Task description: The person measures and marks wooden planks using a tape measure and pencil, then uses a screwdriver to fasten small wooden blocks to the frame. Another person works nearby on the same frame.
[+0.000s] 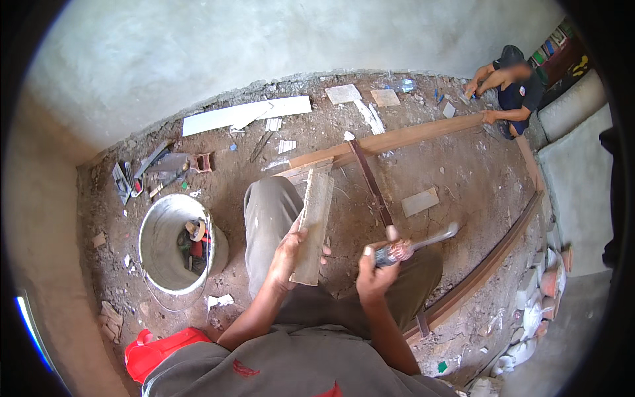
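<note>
My left hand (288,255) is closed on a flat, narrow, greyish board (313,228), held upright above my lap. In my right hand (376,274) is a hand tool (423,239) with a dark grip and a shiny metal shaft whose end bends slightly; motion blur hides its exact kind. Just beyond this hand lies a dark reddish-brown wooden strip (370,178), reaching to a long brown plank (403,137). The two hands are apart, and the tool does not touch the board.
A bucket (147,264) holding tools stands at left; beyond it lie hand tools (169,169). A co-worker (519,92) crouches at the far right, one hand on the plank. Another long plank (486,268) runs along the right. White panels (284,108) and rubble litter the dirt floor.
</note>
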{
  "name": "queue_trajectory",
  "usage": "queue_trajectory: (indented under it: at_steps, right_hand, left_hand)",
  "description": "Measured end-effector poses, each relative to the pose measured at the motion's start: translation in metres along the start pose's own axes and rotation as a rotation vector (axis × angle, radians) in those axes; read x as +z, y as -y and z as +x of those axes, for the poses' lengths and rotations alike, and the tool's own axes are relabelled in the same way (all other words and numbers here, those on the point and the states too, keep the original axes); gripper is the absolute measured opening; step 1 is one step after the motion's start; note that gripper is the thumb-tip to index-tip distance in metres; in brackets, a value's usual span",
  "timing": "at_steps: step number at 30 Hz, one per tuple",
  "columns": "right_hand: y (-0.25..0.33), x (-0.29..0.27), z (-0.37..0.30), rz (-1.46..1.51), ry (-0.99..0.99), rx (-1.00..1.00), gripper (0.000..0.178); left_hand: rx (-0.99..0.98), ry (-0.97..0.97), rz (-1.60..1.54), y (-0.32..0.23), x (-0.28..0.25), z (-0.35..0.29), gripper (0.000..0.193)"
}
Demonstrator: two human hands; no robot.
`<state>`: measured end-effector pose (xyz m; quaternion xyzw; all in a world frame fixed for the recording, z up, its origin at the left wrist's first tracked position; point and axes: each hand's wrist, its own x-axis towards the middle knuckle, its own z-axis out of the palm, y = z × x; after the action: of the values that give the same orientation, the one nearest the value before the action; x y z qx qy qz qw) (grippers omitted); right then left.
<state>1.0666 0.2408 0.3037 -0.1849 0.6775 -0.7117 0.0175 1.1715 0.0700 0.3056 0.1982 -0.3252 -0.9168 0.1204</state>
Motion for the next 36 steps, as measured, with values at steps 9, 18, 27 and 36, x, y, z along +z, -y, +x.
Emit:
queue_trajectory:
  at_steps: [9, 18, 27, 36]
  right_hand:
    - [0.022, -0.018, 0.038, -0.040, 0.231, 0.399, 0.037]
    - [0.029, -0.012, 0.018, -0.591, 0.144, -0.217, 0.042]
    - [-0.010, -0.049, 0.016, -0.493, 0.159, 0.184, 0.038]
    - [-0.117, -0.087, 0.018, -1.213, 0.783, 0.449, 0.072]
  left_hand:
    - [0.518, -0.167, 1.163, -0.032, 0.027, 0.013, 0.078]
    - [0.044, 0.035, 0.001, -0.013, 0.032, 0.021, 0.068]
    - [0.155, 0.056, 0.212, -0.020, 0.038, 0.042, 0.072]
    - [0.245, 0.016, 0.505, -0.026, 0.020, 0.184, 0.095]
